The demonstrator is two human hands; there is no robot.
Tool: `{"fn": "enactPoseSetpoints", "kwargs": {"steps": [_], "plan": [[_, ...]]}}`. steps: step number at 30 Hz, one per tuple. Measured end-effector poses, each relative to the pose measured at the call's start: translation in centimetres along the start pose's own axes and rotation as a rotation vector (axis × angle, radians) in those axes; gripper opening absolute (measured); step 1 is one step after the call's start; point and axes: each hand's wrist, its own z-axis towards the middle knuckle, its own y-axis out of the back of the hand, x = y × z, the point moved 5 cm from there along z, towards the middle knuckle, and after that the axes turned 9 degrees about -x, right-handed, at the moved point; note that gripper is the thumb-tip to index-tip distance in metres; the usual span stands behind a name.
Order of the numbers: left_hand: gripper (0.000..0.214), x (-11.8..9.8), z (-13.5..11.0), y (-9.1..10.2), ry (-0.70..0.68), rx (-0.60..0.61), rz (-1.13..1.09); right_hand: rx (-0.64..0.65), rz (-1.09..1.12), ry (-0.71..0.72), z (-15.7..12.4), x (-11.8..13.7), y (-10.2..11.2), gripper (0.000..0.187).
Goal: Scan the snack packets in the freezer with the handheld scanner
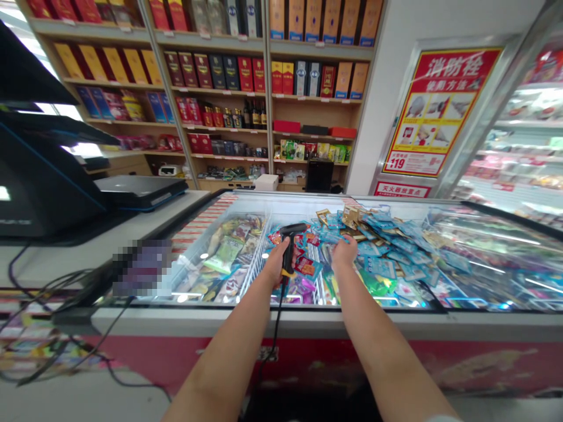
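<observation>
My left hand is wrapped round the grip of a black and yellow barcode scanner, whose head points right. The scanner's cord hangs down over the front of the chest freezer. To the right of the scanner, my right hand is closed on a light blue packet, partly hidden by the fingers. Beyond and right of that hand lies a heaped pile of blue and brown packets on the freezer's glass top. Red packets show under and around the scanner.
At the left, a counter carries a dark checkout machine and loose black cables. Frozen bags lie inside the freezer. Shelves of boxed goods stand behind, with a red fire hydrant poster on the wall.
</observation>
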Motion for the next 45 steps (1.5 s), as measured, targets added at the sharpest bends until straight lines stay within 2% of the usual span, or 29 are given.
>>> {"fn": "enactPoseSetpoints", "kwargs": {"steps": [4, 9, 13, 17, 19, 23, 27, 30, 34, 39, 43, 45], "plan": [[0.052, 0.2, 0.1, 0.1, 0.029, -0.005, 0.019, -0.152, -0.15, -0.035, 1.2, -0.1, 2.0, 0.029], [0.052, 0.3, 0.2, 0.2, 0.029, -0.014, 0.02, -0.121, -0.222, -0.033, 1.5, -0.2, 2.4, 0.029], [0.053, 0.2, 0.1, 0.1, 0.029, -0.009, 0.008, -0.02, -0.392, 0.024, 0.7, 0.9, 1.9, 0.04], [0.052, -0.1, 0.1, 0.2, 0.003, -0.053, -0.045, 0.067, -0.61, -0.008, -0.3, 1.8, 1.9, 0.05], [0.052, -0.1, 0.1, 0.3, 0.0, -0.073, -0.071, 0.09, -0.661, 0.023, -0.8, 2.3, 1.9, 0.053], [0.052, 0.0, 0.4, 0.6, 0.015, -0.093, -0.096, 0.164, -0.675, 0.28, -1.8, 3.7, 1.1, 0.054], [0.051, 0.1, 0.5, 0.6, 0.015, -0.09, -0.088, 0.466, -0.686, 0.518, -4.0, 4.1, -1.2, 0.046], [0.049, 0.1, 0.5, 0.6, 0.018, -0.11, -0.096, 0.616, -0.728, 0.589, -5.2, 4.0, -2.4, 0.046], [0.048, 0.0, 0.3, 0.5, 0.025, -0.14, -0.102, 0.661, -0.778, 0.609, -5.4, 4.2, -2.9, 0.042], [0.05, 0.0, 0.4, 0.5, -0.002, -0.101, -0.075, 0.682, -0.772, 0.699, -5.7, 5.1, -2.8, 0.031], [0.05, 0.1, 0.5, 0.6, 0.003, -0.105, -0.088, 0.711, -0.805, 0.717, -6.1, 5.5, -2.9, 0.036], [0.05, 0.2, 0.5, 0.6, 0.019, -0.115, -0.094, 0.684, -0.794, 0.707, -6.1, 5.6, -2.9, 0.037]]}}
